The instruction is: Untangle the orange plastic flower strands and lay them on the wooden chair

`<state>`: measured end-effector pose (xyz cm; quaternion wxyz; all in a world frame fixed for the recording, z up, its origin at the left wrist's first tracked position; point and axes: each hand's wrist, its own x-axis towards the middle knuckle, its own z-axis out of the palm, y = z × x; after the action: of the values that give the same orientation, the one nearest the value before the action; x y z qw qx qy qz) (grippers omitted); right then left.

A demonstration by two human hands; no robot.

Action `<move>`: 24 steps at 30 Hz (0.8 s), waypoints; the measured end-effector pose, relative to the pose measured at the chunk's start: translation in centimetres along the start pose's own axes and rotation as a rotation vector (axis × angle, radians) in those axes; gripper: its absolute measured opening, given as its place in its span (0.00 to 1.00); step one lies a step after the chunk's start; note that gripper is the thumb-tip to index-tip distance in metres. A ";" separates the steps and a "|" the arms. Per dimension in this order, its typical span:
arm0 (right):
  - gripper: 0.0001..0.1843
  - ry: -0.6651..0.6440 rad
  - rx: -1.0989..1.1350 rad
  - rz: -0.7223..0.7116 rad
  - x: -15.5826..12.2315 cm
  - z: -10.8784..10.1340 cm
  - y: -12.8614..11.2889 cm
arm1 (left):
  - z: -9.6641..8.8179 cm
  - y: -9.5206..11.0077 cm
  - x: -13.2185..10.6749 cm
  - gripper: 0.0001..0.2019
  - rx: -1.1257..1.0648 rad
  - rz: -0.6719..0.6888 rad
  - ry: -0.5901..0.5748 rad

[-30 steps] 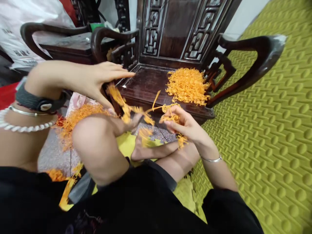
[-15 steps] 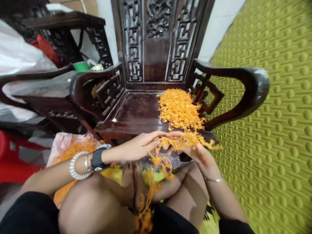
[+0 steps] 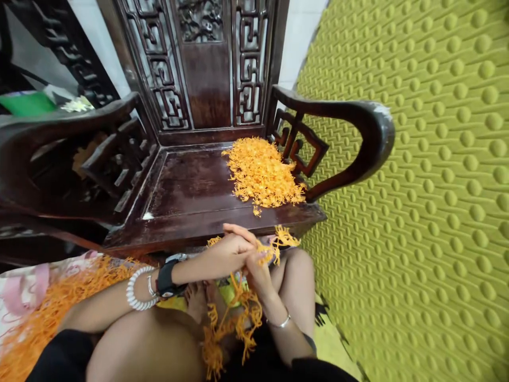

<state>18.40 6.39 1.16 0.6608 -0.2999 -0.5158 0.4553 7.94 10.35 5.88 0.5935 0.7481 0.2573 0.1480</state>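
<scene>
My left hand (image 3: 225, 253) and my right hand (image 3: 256, 268) meet just below the front edge of a dark carved wooden chair (image 3: 186, 217). Both close on a bunch of thin orange strands (image 3: 274, 245); more of them hang down over my lap (image 3: 230, 323). A heap of the same orange strands (image 3: 262, 172) lies on the right side of the chair seat, a short way beyond my hands. My left wrist wears a white bead bracelet and a black watch, my right a thin bangle.
A bigger spread of orange strands (image 3: 43, 313) lies on pink cloth at the lower left. A yellow-green bumpy foam mat (image 3: 417, 212) covers the floor on the right. A second dark wooden chair (image 3: 47, 154) stands left of the first.
My left hand came in from the left arm rest to join my right hand on the strands. The view has tilted up and swung, so the chair sits lower and more central.
</scene>
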 end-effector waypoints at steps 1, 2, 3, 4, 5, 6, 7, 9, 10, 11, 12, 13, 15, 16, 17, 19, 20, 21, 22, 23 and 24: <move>0.27 0.079 0.047 0.052 -0.2 0.1 -0.4 | 0.1 -0.1 0.1 0.20 0.004 0.009 0.007; 0.25 0.146 0.074 0.118 -0.3 -0.1 -1.0 | 0.3 0.0 0.1 0.20 0.013 0.025 0.022; 0.24 0.193 0.080 0.184 -0.2 -0.4 -1.6 | 0.5 0.0 0.1 0.20 0.027 0.049 0.038; 0.24 0.229 0.070 0.243 0.0 -0.8 -2.2 | 0.7 0.1 0.0 0.19 0.045 0.076 0.051; 0.24 0.262 0.046 0.290 0.3 -1.3 -2.8 | 0.9 0.2 0.0 0.18 0.067 0.098 0.060; 0.25 0.291 0.019 0.324 0.5 -1.8 -3.1 | 1.0 0.2 -0.2 0.17 0.093 0.114 0.065; 0.25 0.319 -0.005 0.347 0.8 -2.3 -3.3 | 1.2 0.3 -0.3 0.17 0.126 0.117 0.070; 0.23 0.385 -0.032 0.368 1.2 -3.1 -3.2 | 1.3 0.4 -0.5 0.17 0.245 0.095 0.098; 0.20 0.419 -0.027 0.368 1.4 -3.5 -3.0 | 1.4 0.4 -0.5 0.17 0.336 0.075 0.127; 0.18 0.445 -0.004 0.364 1.5 -3.7 -2.7 | 1.4 0.3 -0.5 0.18 0.455 0.052 0.155; 0.18 0.467 0.036 0.363 1.5 -3.8 -2.3 | 1.4 0.3 -0.4 0.19 0.584 0.030 0.177; 0.21 0.487 0.085 0.368 1.6 -3.8 -1.9 | 1.4 0.1 -0.3 0.19 0.705 0.011 0.188; 0.26 0.517 0.190 0.399 1.7 -3.4 -1.2 | 1.6 -0.3 -0.1 0.18 0.879 -0.009 0.192; 0.27 0.539 0.232 0.406 1.8 -3.1 -0.9 | 1.7 -0.5 0.1 0.18 0.927 -0.013 0.192; 0.29 0.577 0.256 0.391 1.9 -2.7 -0.6 | 1.9 -0.7 0.2 0.18 0.953 -0.015 0.194; 0.33 0.671 0.244 0.303 2.3 -2.1 -0.1 | 2.5 -1.2 0.5 0.18 0.982 -0.015 0.190; 0.35 0.713 0.211 0.243 2.5 -1.9 0.0 | 2.8 -1.3 0.6 0.18 0.992 -0.010 0.181; 0.36 0.751 0.168 0.183 2.8 -1.8 0.0 | 3.1 -1.4 0.8 0.18 0.998 -0.004 0.173; 0.37 0.785 0.127 0.132 3.1 -1.9 -0.1 | 3.4 -1.4 0.9 0.18 1.001 0.002 0.166; 0.37 0.818 0.100 0.093 3.4 -2.2 -0.4 | 3.5 -1.2 1.0 0.19 1.003 0.008 0.157; 0.36 0.837 0.095 0.069 3.7 -2.6 -0.8 | 3.7 -1.0 1.2 0.19 1.005 0.014 0.148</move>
<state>21.33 9.58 2.65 0.8108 -0.4451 -0.1710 0.3394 10.61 8.20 3.89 0.1391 0.9305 0.3331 0.0625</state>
